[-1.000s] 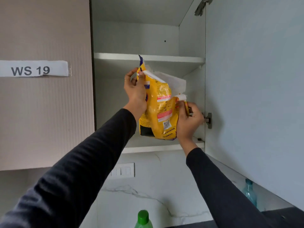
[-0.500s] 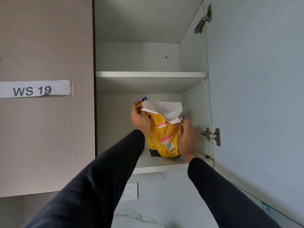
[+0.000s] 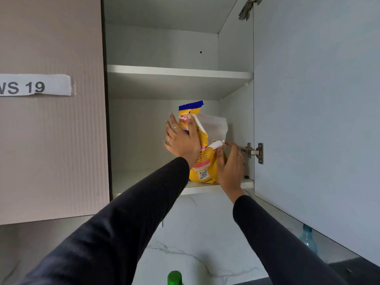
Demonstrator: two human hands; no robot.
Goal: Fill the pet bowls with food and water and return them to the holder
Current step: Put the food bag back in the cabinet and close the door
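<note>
White wall cupboard [image 3: 164, 48], door open: a yellow, blue-topped pet food bag [image 3: 202, 161] stands on its bottom shelf [image 3: 144, 182]. Left hand [image 3: 182, 138] and right hand [image 3: 230, 167], fingers spread, flank it.

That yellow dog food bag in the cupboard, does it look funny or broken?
A bit. The yellow dog food bag stands on the lower shelf with its top open and crumpled, a white flap sticking out to the right. The left hand and right hand are on either side of it. Nothing has spilled.
</note>
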